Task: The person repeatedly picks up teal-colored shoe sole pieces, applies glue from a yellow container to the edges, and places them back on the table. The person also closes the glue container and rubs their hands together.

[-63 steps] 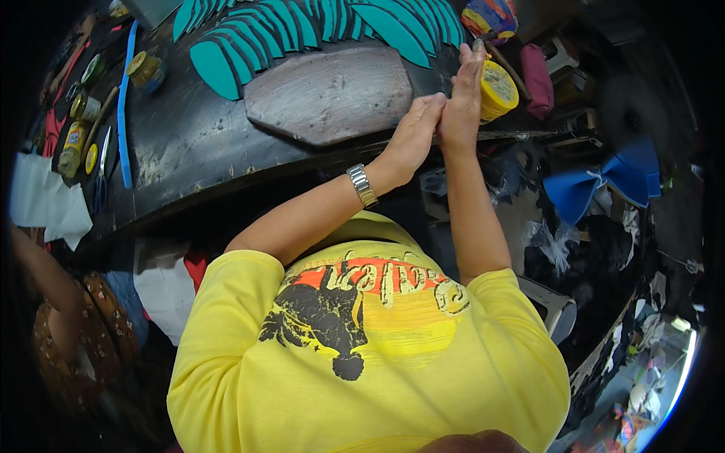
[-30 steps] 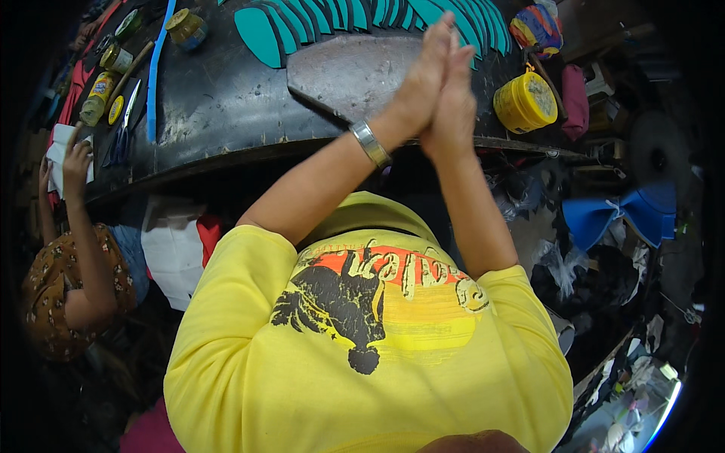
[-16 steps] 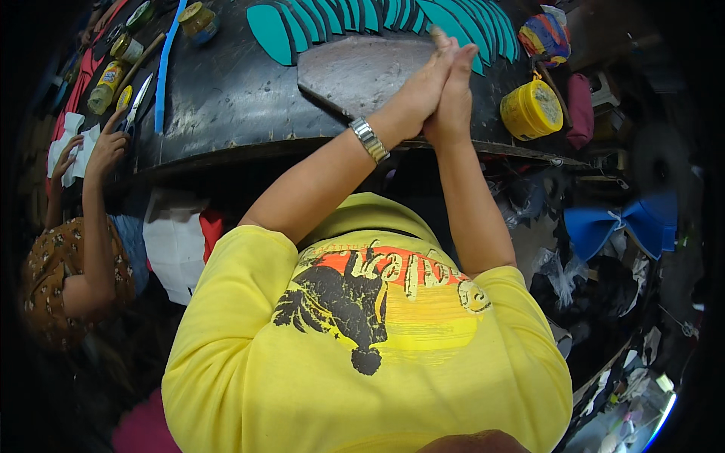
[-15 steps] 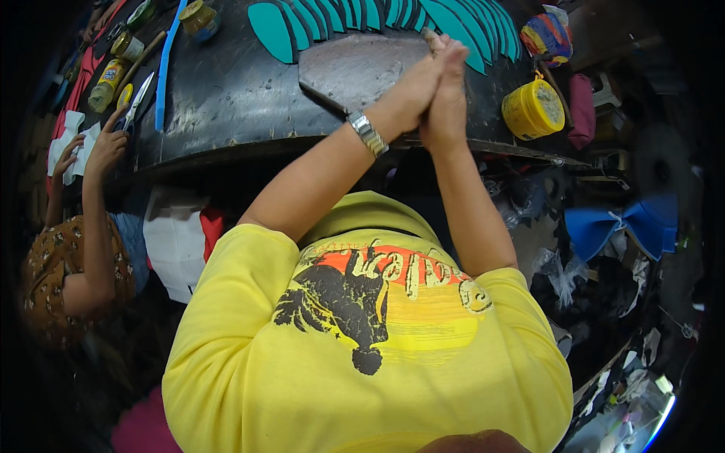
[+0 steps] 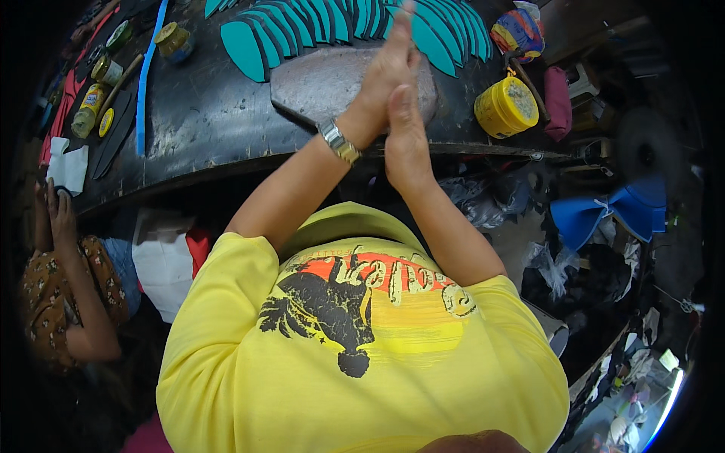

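My left hand (image 5: 384, 84), with a metal watch (image 5: 338, 141) on its wrist, lies flat against my right hand (image 5: 406, 143), palm to palm. The fingers of the left are stretched out toward the far side; those of the right are partly hidden behind it. Nothing shows between the palms. Beneath them on the table is a grey-brown stone slab (image 5: 317, 83). Just beyond the slab, teal foam pieces with dark edges (image 5: 245, 51) are fanned out in overlapping rows.
A yellow bucket (image 5: 495, 112) stands at the table's right edge, near a pink roll (image 5: 558, 102). On the left are a blue strip (image 5: 143, 98), jars (image 5: 174, 41) and dark cut pieces (image 5: 117, 140). Another person's hand (image 5: 62, 215) is beside white pieces (image 5: 69, 170).
My hands have slid along each other, the left farther forward and the right back. The view has shifted somewhat. At left, the other person's hands have drawn back toward their body with the scissors.
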A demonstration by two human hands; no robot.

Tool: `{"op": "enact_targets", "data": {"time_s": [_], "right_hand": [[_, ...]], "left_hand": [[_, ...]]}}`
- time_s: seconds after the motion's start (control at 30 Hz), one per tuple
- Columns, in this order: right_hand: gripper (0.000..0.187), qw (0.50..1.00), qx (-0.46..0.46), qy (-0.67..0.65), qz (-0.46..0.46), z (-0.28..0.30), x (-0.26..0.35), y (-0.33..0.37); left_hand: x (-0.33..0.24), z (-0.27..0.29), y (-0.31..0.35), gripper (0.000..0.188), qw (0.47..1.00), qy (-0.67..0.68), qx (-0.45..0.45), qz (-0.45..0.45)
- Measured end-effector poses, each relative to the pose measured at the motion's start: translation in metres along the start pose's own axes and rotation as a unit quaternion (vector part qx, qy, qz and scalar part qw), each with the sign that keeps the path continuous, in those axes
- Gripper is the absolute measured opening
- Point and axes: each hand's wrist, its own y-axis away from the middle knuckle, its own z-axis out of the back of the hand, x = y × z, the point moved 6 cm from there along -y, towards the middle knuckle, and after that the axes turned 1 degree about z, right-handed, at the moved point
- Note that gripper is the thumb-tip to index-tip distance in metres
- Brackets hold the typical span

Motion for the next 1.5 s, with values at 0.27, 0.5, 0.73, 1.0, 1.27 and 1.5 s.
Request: {"op": "enact_targets", "data": {"time_s": [0.27,0.5,0.73,1.0,1.27,1.5], "right_hand": [[0.092,0.992,-0.073,-0.076,0.068,0.027,0.022,-0.055],[0.095,0.995,0.015,0.056,0.08,-0.023,0.007,-0.026],[0.086,0.989,0.085,0.054,0.111,-0.044,0.0,-0.002],[0.083,0.997,-0.018,0.06,0.053,-0.014,0.015,-0.018],[0.094,0.997,-0.008,-0.006,0.073,-0.02,0.014,-0.018],[0.096,0.988,0.083,0.086,0.096,-0.036,-0.011,0.002]], "left_hand": [[-0.034,-0.021,0.047,0.056,0.999,-0.025,0.038,0.0],[0.006,0.024,0.053,0.062,0.96,0.188,-0.047,0.202],[0.006,0.054,0.018,0.071,0.966,0.187,-0.066,0.168],[-0.032,0.009,0.045,0.066,0.995,-0.017,0.026,0.09],[0.023,0.014,0.047,0.072,0.967,0.167,0.002,0.192],[0.033,0.041,0.012,0.068,0.933,0.213,-0.047,0.285]]}}
